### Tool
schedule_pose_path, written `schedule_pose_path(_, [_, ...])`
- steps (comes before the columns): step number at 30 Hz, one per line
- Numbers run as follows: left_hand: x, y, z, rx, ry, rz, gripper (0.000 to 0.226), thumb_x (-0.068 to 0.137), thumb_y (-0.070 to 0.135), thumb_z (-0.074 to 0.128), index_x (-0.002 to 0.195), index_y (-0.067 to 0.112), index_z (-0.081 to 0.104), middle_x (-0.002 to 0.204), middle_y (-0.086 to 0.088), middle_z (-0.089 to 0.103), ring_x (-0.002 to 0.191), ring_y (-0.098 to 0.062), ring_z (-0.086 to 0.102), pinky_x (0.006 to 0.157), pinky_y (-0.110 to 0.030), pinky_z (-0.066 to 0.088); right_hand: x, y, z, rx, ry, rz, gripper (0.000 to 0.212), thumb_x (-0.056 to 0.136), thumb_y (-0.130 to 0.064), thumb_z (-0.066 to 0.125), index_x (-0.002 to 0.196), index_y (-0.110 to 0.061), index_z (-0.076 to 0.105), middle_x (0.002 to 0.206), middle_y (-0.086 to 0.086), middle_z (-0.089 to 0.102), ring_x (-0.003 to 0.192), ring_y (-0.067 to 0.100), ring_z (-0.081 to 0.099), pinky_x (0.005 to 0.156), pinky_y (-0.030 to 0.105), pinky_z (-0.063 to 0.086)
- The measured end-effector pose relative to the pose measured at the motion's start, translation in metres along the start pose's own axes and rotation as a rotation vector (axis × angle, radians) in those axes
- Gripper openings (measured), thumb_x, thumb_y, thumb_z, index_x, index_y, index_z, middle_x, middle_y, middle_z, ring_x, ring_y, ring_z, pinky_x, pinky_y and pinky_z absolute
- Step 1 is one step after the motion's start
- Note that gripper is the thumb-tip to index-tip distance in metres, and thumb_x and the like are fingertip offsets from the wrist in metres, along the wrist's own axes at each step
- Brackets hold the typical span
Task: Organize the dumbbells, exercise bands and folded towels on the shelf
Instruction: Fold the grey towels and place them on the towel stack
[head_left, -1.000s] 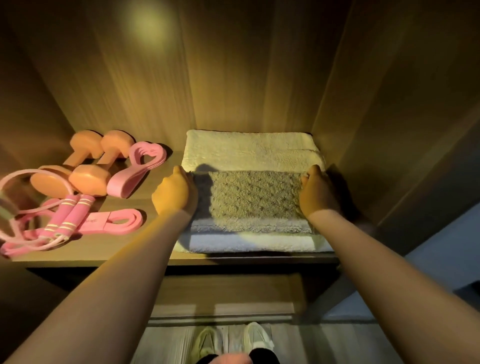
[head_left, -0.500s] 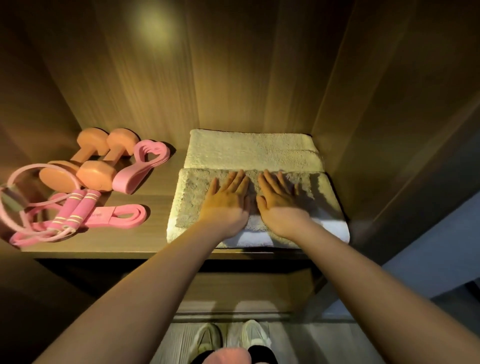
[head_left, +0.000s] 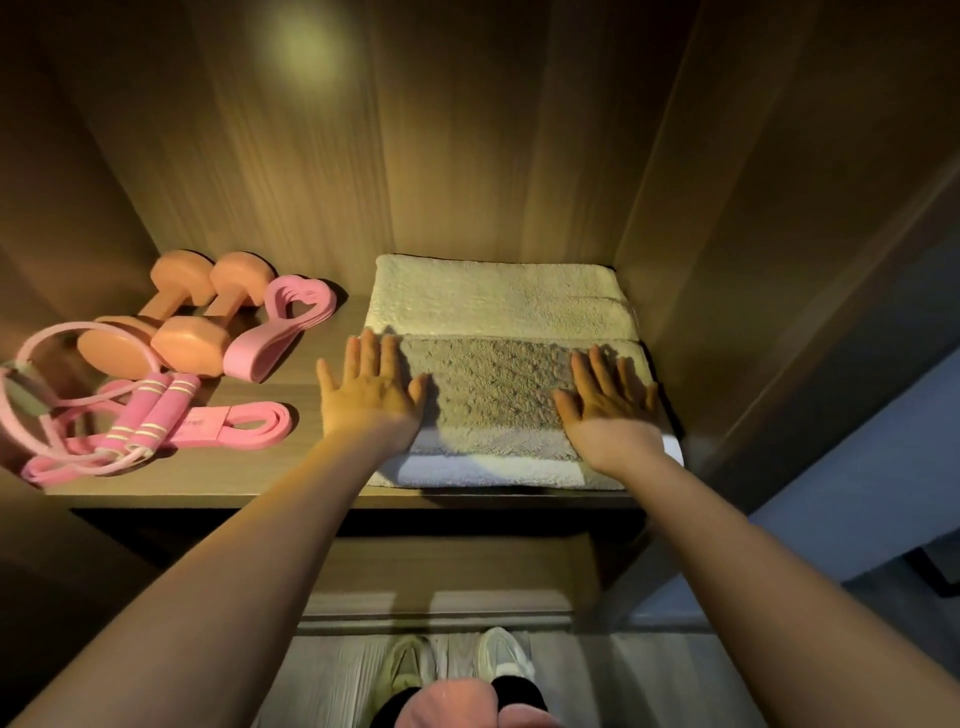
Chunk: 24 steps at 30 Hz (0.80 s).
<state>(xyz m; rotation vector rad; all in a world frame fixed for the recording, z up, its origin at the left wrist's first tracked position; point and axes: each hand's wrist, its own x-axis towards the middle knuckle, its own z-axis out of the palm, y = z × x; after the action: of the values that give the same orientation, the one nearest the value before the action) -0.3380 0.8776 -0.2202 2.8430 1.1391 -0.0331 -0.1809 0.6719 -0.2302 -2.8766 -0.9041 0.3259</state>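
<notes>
A grey folded towel (head_left: 493, 382) lies on top of a larger cream towel (head_left: 493, 296) at the right end of the wooden shelf (head_left: 311, 374). My left hand (head_left: 369, 395) lies flat with straight fingers on the grey towel's left edge. My right hand (head_left: 608, 400) lies flat on its right edge. Two orange dumbbells (head_left: 171, 322) sit side by side at the back left. A pink looped band (head_left: 280, 327) lies next to them, and another pink band (head_left: 239, 423) lies flat nearer the front.
A pink skipping rope with striped handles (head_left: 150, 410) and a pink ring (head_left: 31, 364) lie at the shelf's left end. Wooden walls close in the back and right side. A lower ledge and my shoes (head_left: 457, 660) show below the shelf.
My hands went from gripping the towel's sides to pressing together at its middle, then slid apart to its left and right edges. The towel stack now sits squarer on the shelf.
</notes>
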Motion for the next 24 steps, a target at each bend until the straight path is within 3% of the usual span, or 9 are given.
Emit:
schedule_pose_path(3, [-0.004, 0.015, -0.013, 0.144, 0.097, -0.042, 0.071, 0.1, 0.045, 0.016, 0.149, 0.011, -0.022, 0.154, -0.016, -0.033, 0.144, -0.033, -0.028, 0.116, -0.06, -0.007, 0.002, -0.001, 0.002, -0.002, 0.004, -0.001, 0.061, 0.098, -0.06, 0.009, 0.152, -0.04, -0.012, 0.159, -0.014, -0.024, 0.147, 0.018, -0.023, 0.119, 0.05, -0.01])
schedule_pose_path(6, [-0.007, 0.064, -0.022, 0.121, 0.177, 0.229, 0.078, 0.097, 0.043, 0.024, 0.14, 0.009, -0.031, 0.151, -0.013, -0.038, 0.141, -0.031, -0.032, 0.117, -0.059, -0.008, 0.003, -0.003, 0.003, 0.008, 0.039, 0.015, 0.06, 0.099, -0.056, 0.011, 0.153, -0.039, -0.009, 0.16, -0.012, -0.021, 0.148, 0.019, -0.019, 0.119, 0.05, -0.009])
schedule_pose_path(10, [-0.014, 0.103, -0.007, -0.004, 0.007, 0.391, 0.064, 0.102, 0.042, 0.015, 0.153, 0.014, -0.012, 0.161, -0.005, -0.021, 0.147, -0.021, -0.02, 0.121, -0.047, -0.008, 0.004, -0.002, 0.006, 0.0, 0.063, 0.02, 0.06, 0.1, -0.055, 0.011, 0.153, -0.038, -0.01, 0.16, -0.013, -0.019, 0.148, 0.017, -0.017, 0.119, 0.049, -0.006])
schedule_pose_path(16, [-0.005, 0.037, 0.005, 0.084, 0.019, 0.295, 0.065, 0.099, 0.054, 0.003, 0.151, 0.021, -0.018, 0.159, -0.003, -0.02, 0.148, -0.023, -0.015, 0.121, -0.051, -0.003, 0.003, 0.001, 0.004, -0.008, 0.02, -0.001, 0.061, 0.098, -0.059, 0.009, 0.152, -0.04, -0.012, 0.159, -0.015, -0.023, 0.147, 0.017, -0.021, 0.119, 0.05, -0.009])
schedule_pose_path(22, [-0.007, -0.006, 0.006, -0.046, 0.008, 0.158, 0.068, 0.101, 0.052, 0.013, 0.156, 0.015, -0.006, 0.163, -0.004, -0.014, 0.149, -0.019, -0.015, 0.121, -0.049, -0.005, -0.003, -0.012, -0.01, -0.081, 0.03, 0.006, 0.06, 0.1, -0.053, 0.008, 0.154, -0.034, -0.011, 0.16, -0.008, -0.022, 0.146, 0.022, -0.025, 0.113, 0.058, -0.018])
schedule_pose_path(24, [-0.006, -0.003, 0.01, -0.067, 0.035, 0.152, 0.068, 0.101, 0.05, 0.016, 0.156, 0.015, -0.003, 0.163, -0.004, -0.011, 0.15, -0.02, -0.013, 0.12, -0.051, -0.004, -0.009, -0.03, -0.019, -0.077, 0.091, -0.077, 0.059, 0.101, -0.049, 0.008, 0.152, -0.034, -0.015, 0.158, -0.008, -0.028, 0.143, 0.019, -0.03, 0.109, 0.053, -0.025])
